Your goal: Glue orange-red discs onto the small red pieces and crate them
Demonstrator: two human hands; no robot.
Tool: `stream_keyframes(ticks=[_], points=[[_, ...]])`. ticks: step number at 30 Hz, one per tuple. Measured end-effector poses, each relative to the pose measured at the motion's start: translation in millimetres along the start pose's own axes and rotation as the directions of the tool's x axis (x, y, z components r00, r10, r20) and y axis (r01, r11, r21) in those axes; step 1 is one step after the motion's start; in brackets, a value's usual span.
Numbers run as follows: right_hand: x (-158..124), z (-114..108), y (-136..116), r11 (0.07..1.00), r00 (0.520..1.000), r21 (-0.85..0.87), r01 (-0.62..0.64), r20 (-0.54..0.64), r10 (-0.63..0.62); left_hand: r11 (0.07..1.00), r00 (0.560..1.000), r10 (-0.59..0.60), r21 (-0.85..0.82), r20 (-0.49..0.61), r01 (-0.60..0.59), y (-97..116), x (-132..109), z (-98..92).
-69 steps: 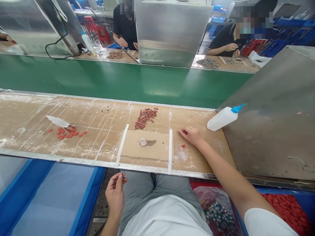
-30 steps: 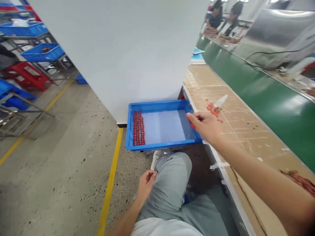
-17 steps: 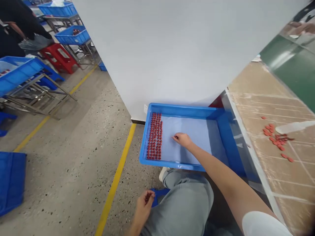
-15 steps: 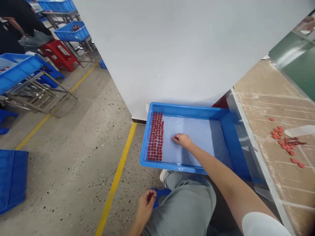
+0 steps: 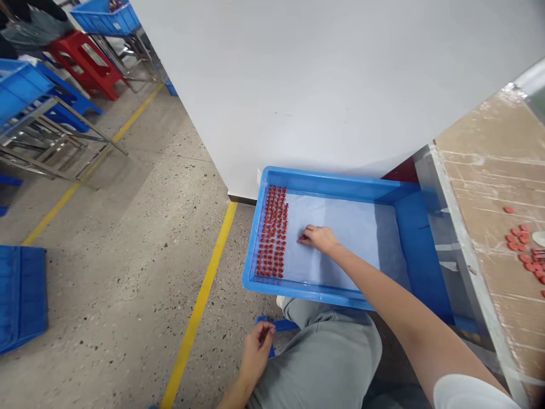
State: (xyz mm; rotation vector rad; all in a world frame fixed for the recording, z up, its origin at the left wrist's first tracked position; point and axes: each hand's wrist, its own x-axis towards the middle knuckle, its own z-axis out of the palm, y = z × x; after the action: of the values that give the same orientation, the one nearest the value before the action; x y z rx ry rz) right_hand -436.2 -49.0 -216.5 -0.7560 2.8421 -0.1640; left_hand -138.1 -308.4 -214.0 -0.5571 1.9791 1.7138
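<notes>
My right hand point(image 5: 320, 237) reaches into a blue plastic tray point(image 5: 327, 177), its fingers pinched on a small dark red piece just above the pale sheet point(image 5: 340, 216) that lines the tray. Left of that hand, small red pieces point(image 5: 272, 238) stand in several neat, close rows along the tray's left end. My left hand point(image 5: 257, 347) hangs in front of the tray beside my knee. Its fingers are curled, thumb against fingertips, and what they hold, if anything, cannot be made out.
On the right stands a brown-topped table point(image 5: 481, 182) with loose flat red discs point(image 5: 517, 236). A white wall point(image 5: 298, 85) rises behind the tray. Yellow lines point(image 5: 204, 295) mark the speckled floor. At left are a blue crate point(image 5: 21, 295), a red stool point(image 5: 85, 62) and metal stands with blue trays.
The view has shifted, so the tray and table appear further right. My right hand stays low over the liner with its piece, turned slightly. My left hand remains curled near my knee.
</notes>
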Motion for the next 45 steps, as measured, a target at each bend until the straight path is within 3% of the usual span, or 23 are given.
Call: stream_keyframes(ticks=[8,17,23,30,45], points=[[13,-12,2,0.994,0.999,0.098,-0.046,-0.023,0.048,1.000,0.998,-0.012,-0.021,-0.054,0.010,-4,3,-12.4],[48,-23,2,0.929,0.960,0.245,-0.279,0.060,0.273,1.000,0.999,-0.005,-0.021,-0.034,0.004,-6,8,-8.0],[74,-27,15,0.877,0.919,0.291,-0.382,0.021,0.394,0.998,0.998,-0.043,-0.054,-0.055,0.040,-13,13,-10.6],[101,-29,28,0.855,0.907,0.345,-0.388,-0.022,0.420,0.996,0.994,-0.076,-0.059,-0.077,0.072,-17,17,-14.4],[136,-25,17,0.832,0.895,0.424,-0.357,-0.098,0.434,0.990,0.992,-0.087,-0.121,-0.094,0.075,-29,24,-19.2]])
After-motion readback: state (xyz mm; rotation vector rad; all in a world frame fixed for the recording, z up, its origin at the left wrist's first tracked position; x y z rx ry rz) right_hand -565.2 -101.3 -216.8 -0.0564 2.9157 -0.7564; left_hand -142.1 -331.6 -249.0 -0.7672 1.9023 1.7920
